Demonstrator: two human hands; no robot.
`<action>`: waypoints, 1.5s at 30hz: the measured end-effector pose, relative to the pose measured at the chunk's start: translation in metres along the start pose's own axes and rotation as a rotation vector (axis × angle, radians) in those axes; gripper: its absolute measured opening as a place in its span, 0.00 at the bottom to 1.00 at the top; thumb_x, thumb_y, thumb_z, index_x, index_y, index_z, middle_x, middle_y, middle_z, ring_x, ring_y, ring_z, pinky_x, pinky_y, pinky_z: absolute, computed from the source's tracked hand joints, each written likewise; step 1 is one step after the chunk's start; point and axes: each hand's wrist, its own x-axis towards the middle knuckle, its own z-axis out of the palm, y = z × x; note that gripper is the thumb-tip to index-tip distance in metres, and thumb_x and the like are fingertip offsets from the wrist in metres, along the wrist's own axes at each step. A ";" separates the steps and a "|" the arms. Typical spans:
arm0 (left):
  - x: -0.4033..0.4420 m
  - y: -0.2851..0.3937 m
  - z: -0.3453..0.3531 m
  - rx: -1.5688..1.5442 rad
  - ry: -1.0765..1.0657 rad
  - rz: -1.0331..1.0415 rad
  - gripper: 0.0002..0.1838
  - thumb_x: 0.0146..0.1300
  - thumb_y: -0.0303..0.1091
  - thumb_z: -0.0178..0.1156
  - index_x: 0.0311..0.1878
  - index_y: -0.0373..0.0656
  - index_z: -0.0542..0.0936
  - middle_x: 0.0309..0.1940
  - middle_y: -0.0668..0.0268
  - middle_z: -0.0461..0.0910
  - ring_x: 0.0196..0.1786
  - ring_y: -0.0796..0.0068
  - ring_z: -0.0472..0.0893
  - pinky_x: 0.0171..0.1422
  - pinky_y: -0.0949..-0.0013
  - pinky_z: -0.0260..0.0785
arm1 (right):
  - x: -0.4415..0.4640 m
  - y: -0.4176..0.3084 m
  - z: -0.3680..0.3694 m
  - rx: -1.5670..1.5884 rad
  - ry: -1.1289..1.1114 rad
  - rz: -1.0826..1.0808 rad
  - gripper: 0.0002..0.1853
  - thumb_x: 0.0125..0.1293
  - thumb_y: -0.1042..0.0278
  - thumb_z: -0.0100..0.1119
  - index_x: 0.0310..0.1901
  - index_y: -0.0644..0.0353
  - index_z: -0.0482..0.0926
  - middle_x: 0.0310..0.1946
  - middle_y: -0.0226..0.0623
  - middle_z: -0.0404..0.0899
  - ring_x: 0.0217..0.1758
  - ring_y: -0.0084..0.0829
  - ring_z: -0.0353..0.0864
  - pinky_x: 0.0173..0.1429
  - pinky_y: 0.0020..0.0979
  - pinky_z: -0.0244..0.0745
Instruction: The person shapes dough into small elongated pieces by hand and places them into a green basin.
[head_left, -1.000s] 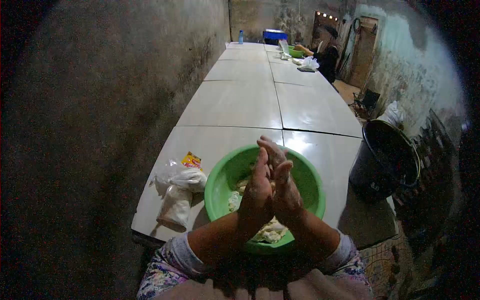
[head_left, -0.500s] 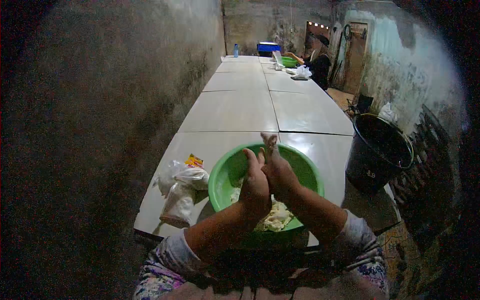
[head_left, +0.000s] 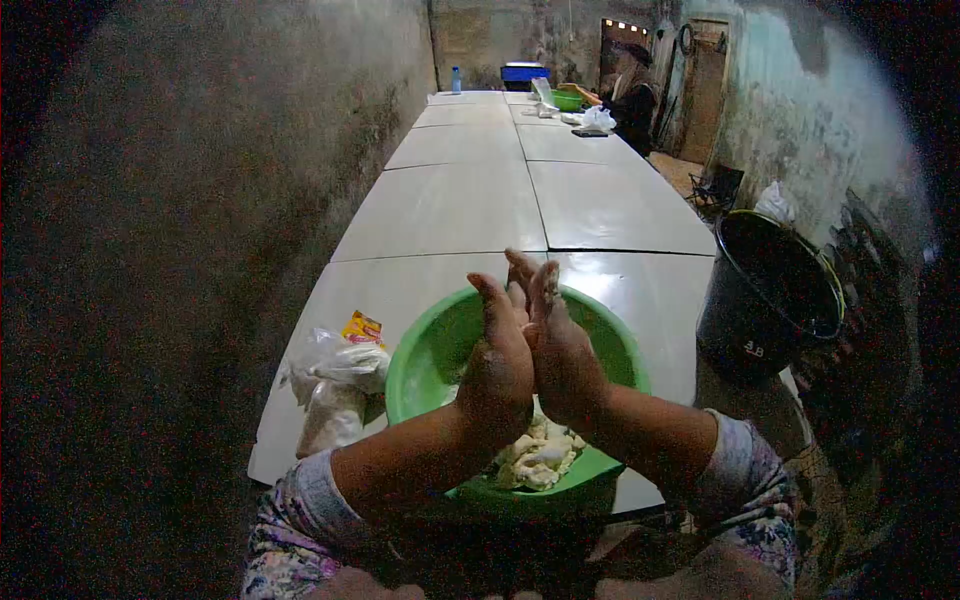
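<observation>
My left hand (head_left: 500, 345) and my right hand (head_left: 565, 355) are raised over a green basin (head_left: 415, 355), palms facing and lightly touching. The fingers of both point up, stretched out, with pale dough or flour stuck on them. I see nothing held between the palms, though the gap is mostly hidden. Below my wrists, a lumpy, pale dough (head_left: 540, 455) lies in the bottom of the basin. My forearms cover part of the rim.
Clear plastic bags of white powder (head_left: 335, 385) and a yellow-red sachet (head_left: 362, 328) sit left of the basin. A black bucket (head_left: 760, 320) stands at right. Farther along the tiled table (head_left: 440, 210) are another green basin (head_left: 566, 101), a blue crate (head_left: 524, 75) and a person (head_left: 633, 100).
My hands have shifted from a crossed, rubbing pose to palms facing with fingers upright. The view has tilted a little, so the basin and dough appear lower.
</observation>
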 end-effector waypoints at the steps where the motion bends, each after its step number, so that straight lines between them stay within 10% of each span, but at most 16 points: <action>1: 0.002 0.002 0.005 0.071 -0.002 0.093 0.53 0.56 0.79 0.24 0.73 0.43 0.47 0.72 0.55 0.51 0.72 0.58 0.55 0.75 0.62 0.46 | 0.010 0.005 -0.007 -0.622 -0.068 -0.319 0.31 0.73 0.65 0.40 0.69 0.71 0.42 0.64 0.62 0.56 0.69 0.46 0.59 0.72 0.36 0.50; 2: -0.004 0.008 0.007 -0.286 -0.061 -0.035 0.53 0.56 0.79 0.23 0.74 0.43 0.45 0.72 0.54 0.50 0.73 0.58 0.54 0.75 0.62 0.46 | 0.023 0.009 -0.008 0.109 -0.005 0.065 0.36 0.69 0.65 0.48 0.69 0.72 0.41 0.62 0.66 0.56 0.66 0.47 0.62 0.71 0.38 0.54; 6: 0.014 0.018 0.004 -0.076 0.103 0.018 0.51 0.58 0.77 0.27 0.74 0.46 0.44 0.71 0.57 0.53 0.69 0.58 0.60 0.72 0.62 0.51 | 0.011 -0.059 0.007 1.102 0.061 0.454 0.35 0.70 0.69 0.47 0.72 0.59 0.40 0.66 0.59 0.55 0.66 0.43 0.63 0.67 0.38 0.59; 9: 0.031 0.007 -0.021 -0.140 -0.042 0.127 0.48 0.61 0.74 0.31 0.72 0.43 0.49 0.67 0.60 0.59 0.68 0.67 0.62 0.70 0.64 0.55 | 0.012 -0.009 0.008 -0.070 -0.077 -0.181 0.29 0.72 0.72 0.38 0.71 0.61 0.43 0.64 0.63 0.55 0.64 0.61 0.59 0.70 0.49 0.51; 12: 0.029 0.002 -0.017 -0.190 -0.001 0.053 0.45 0.64 0.71 0.30 0.72 0.42 0.49 0.68 0.58 0.57 0.69 0.67 0.61 0.70 0.63 0.55 | 0.028 0.027 0.012 -0.107 0.017 -0.224 0.27 0.71 0.74 0.37 0.69 0.63 0.44 0.62 0.66 0.55 0.63 0.64 0.59 0.70 0.51 0.51; 13: 0.027 -0.003 -0.022 -0.194 0.003 0.045 0.45 0.64 0.71 0.30 0.72 0.42 0.49 0.68 0.58 0.57 0.69 0.67 0.61 0.70 0.63 0.55 | 0.037 0.013 0.012 -0.243 0.206 -0.567 0.25 0.73 0.66 0.37 0.69 0.59 0.49 0.66 0.61 0.54 0.68 0.61 0.53 0.71 0.58 0.42; 15: 0.020 -0.006 -0.032 0.892 -0.021 0.694 0.40 0.69 0.64 0.30 0.71 0.41 0.51 0.69 0.56 0.56 0.70 0.64 0.59 0.73 0.62 0.51 | 0.039 -0.025 0.001 -0.464 0.151 -0.064 0.34 0.71 0.38 0.18 0.64 0.51 0.63 0.72 0.49 0.46 0.77 0.50 0.36 0.71 0.61 0.22; 19: 0.019 0.021 -0.024 -0.034 -0.232 0.027 0.34 0.73 0.55 0.33 0.71 0.39 0.50 0.68 0.53 0.58 0.70 0.60 0.58 0.75 0.59 0.47 | 0.044 -0.040 -0.009 -1.048 0.042 -0.152 0.29 0.71 0.43 0.25 0.56 0.53 0.73 0.72 0.44 0.49 0.77 0.50 0.34 0.64 0.69 0.13; 24: -0.010 0.039 -0.026 0.093 -0.362 0.229 0.37 0.71 0.57 0.35 0.73 0.41 0.43 0.68 0.51 0.56 0.68 0.61 0.64 0.68 0.59 0.62 | 0.019 -0.071 0.002 -1.116 0.124 -0.293 0.26 0.72 0.45 0.30 0.56 0.53 0.72 0.72 0.42 0.50 0.77 0.48 0.35 0.66 0.68 0.13; 31: -0.023 0.024 -0.064 0.653 -0.311 0.527 0.37 0.71 0.56 0.35 0.73 0.43 0.41 0.71 0.50 0.50 0.71 0.56 0.57 0.73 0.57 0.53 | 0.009 -0.091 0.036 -1.064 0.045 -0.139 0.25 0.72 0.46 0.30 0.57 0.52 0.71 0.70 0.42 0.54 0.77 0.48 0.38 0.67 0.66 0.14; 32: -0.033 0.028 -0.051 -0.170 -0.326 0.159 0.37 0.71 0.57 0.36 0.73 0.45 0.40 0.71 0.52 0.50 0.72 0.57 0.57 0.74 0.57 0.51 | 0.010 -0.090 0.040 -1.065 0.047 -0.119 0.24 0.72 0.47 0.32 0.56 0.51 0.71 0.69 0.42 0.56 0.76 0.47 0.40 0.67 0.65 0.14; 35: -0.014 0.000 -0.076 0.368 -0.373 0.573 0.38 0.71 0.58 0.36 0.74 0.46 0.40 0.72 0.54 0.50 0.72 0.58 0.56 0.74 0.57 0.52 | 0.012 -0.089 0.039 -1.066 -0.072 -0.044 0.23 0.71 0.48 0.34 0.57 0.51 0.71 0.67 0.42 0.60 0.76 0.47 0.43 0.68 0.65 0.14; 36: -0.025 0.019 -0.064 -0.107 -0.396 0.168 0.37 0.70 0.58 0.36 0.74 0.46 0.41 0.72 0.54 0.48 0.74 0.59 0.53 0.75 0.57 0.49 | 0.011 -0.098 0.036 -1.017 -0.094 -0.014 0.23 0.70 0.49 0.37 0.56 0.53 0.72 0.66 0.42 0.62 0.75 0.47 0.45 0.70 0.60 0.17; 37: -0.024 0.012 -0.064 -0.004 -0.389 0.263 0.37 0.71 0.57 0.38 0.73 0.45 0.44 0.67 0.55 0.60 0.65 0.62 0.67 0.62 0.60 0.67 | 0.009 -0.100 0.027 -0.921 -0.119 -0.080 0.23 0.68 0.48 0.40 0.55 0.54 0.73 0.64 0.42 0.65 0.75 0.47 0.47 0.73 0.54 0.21; 40: -0.023 0.017 -0.058 0.128 -0.454 0.289 0.29 0.71 0.54 0.41 0.67 0.44 0.61 0.41 0.66 0.78 0.30 0.79 0.74 0.27 0.77 0.61 | 0.003 -0.120 0.010 -0.913 -0.186 -0.059 0.22 0.67 0.49 0.45 0.57 0.52 0.72 0.64 0.37 0.66 0.75 0.46 0.47 0.69 0.63 0.15; 45: -0.038 0.042 -0.053 0.018 -0.464 0.034 0.28 0.71 0.54 0.40 0.60 0.41 0.67 0.41 0.61 0.76 0.31 0.79 0.71 0.34 0.77 0.63 | -0.001 -0.147 -0.006 -0.833 -0.264 -0.102 0.29 0.62 0.39 0.49 0.56 0.52 0.72 0.63 0.34 0.69 0.75 0.45 0.48 0.72 0.58 0.17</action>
